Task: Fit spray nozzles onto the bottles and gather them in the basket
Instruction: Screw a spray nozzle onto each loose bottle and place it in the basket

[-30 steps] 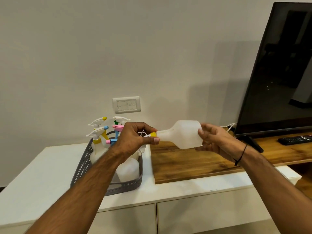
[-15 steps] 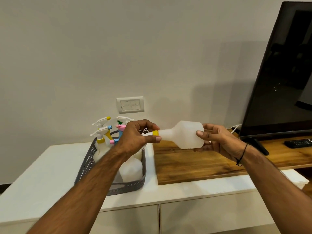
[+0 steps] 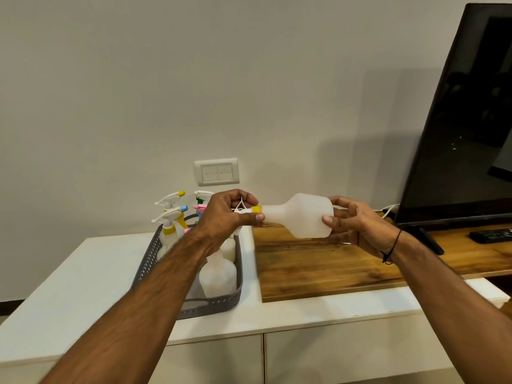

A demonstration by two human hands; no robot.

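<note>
A translucent white bottle (image 3: pixel 300 216) lies sideways in the air between my hands, its neck pointing left. My right hand (image 3: pixel 349 225) grips its base. My left hand (image 3: pixel 227 214) grips the white spray nozzle (image 3: pixel 240 208) with a yellow collar (image 3: pixel 256 209) at the bottle's neck. Behind and below my left arm a grey perforated basket (image 3: pixel 219 302) holds several white bottles (image 3: pixel 217 275), some with yellow, blue, pink and green nozzles (image 3: pixel 171 214).
The basket stands on a white cabinet top (image 3: pixel 83 275). A wooden board (image 3: pixel 318 264) lies to its right, under a black TV (image 3: pixel 465 120) with a remote (image 3: pixel 491 235). A wall socket (image 3: pixel 216 171) sits behind.
The hands and the bottle stay nearly in the same pose; the bottle has turned slightly, and the view has shifted a little to the left.
</note>
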